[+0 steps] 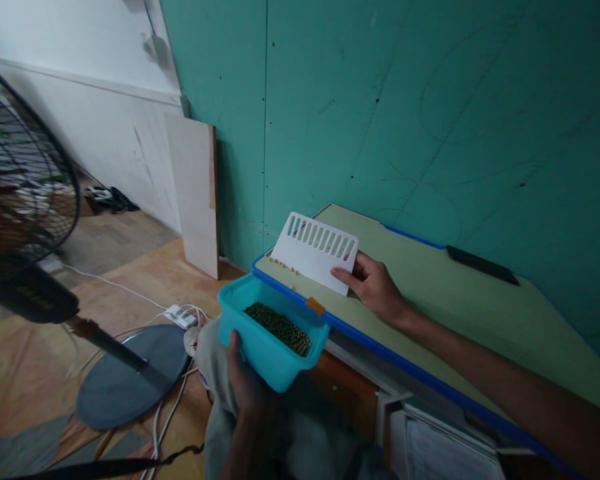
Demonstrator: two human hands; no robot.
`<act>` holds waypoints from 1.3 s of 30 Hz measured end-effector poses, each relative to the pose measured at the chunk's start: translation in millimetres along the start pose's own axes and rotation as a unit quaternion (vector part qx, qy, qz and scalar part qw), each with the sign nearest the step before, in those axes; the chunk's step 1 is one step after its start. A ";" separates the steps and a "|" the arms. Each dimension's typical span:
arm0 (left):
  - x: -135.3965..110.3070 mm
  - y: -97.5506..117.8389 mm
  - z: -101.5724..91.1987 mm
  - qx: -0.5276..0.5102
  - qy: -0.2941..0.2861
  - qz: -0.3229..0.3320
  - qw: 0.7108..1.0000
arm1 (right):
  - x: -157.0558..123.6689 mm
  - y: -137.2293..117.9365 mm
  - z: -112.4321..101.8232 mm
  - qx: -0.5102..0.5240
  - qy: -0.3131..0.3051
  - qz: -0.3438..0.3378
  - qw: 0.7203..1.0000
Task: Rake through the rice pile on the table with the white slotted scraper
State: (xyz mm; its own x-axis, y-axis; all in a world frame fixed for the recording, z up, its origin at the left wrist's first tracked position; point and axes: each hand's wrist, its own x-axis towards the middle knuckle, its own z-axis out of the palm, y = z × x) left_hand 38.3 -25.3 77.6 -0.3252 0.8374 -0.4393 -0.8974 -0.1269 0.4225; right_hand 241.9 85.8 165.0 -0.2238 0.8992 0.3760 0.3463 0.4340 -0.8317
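My left hand [247, 387] grips a blue plastic tub [260, 347] from below and holds it against the front edge of the table. Small green beans [279, 327] lie in the tub. My right hand [373, 283] pinches a white slotted plastic card [314, 252] at its right corner. The card stands tilted on the green tabletop [455, 300] near the left corner, with a few small tan grains [283, 265] along its lower edge beside the tub.
A teal wall [405, 100] backs the table. A dark flat bar [483, 265] lies at the table's far edge. A standing fan [25, 200] with a round base [130, 377] is at left, with white cables and a power strip [180, 315] on the floor. A board [195, 193] leans against the wall.
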 end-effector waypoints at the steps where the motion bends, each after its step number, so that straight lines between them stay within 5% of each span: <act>1: 1.5 0.8 0.4 -0.001 -0.011 0.001 1.000 | -0.1 -0.4 0.0 -0.001 0.000 0.001 1.000; 11: 18.1 9.3 8.7 0.018 -0.005 0.017 1.000 | -0.4 -3.5 0.4 -0.014 -0.004 0.001 1.000; 22: 9.1 11.6 6.4 -0.010 0.000 -0.034 0.999 | -5.6 -3.0 -5.0 -0.114 -0.025 -0.032 0.993; 39: 10.3 9.4 0.8 -0.008 0.009 -0.028 1.000 | -4.2 -4.9 -2.3 -0.029 -0.024 -0.001 0.999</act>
State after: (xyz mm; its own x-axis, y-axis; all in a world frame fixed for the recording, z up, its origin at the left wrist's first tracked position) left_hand 26.7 -17.4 77.7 -0.2787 0.8337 -0.4767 -0.9190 -0.0876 0.3843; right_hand 243.2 80.0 168.5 -0.2671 0.8950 0.3572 0.3969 0.4400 -0.8055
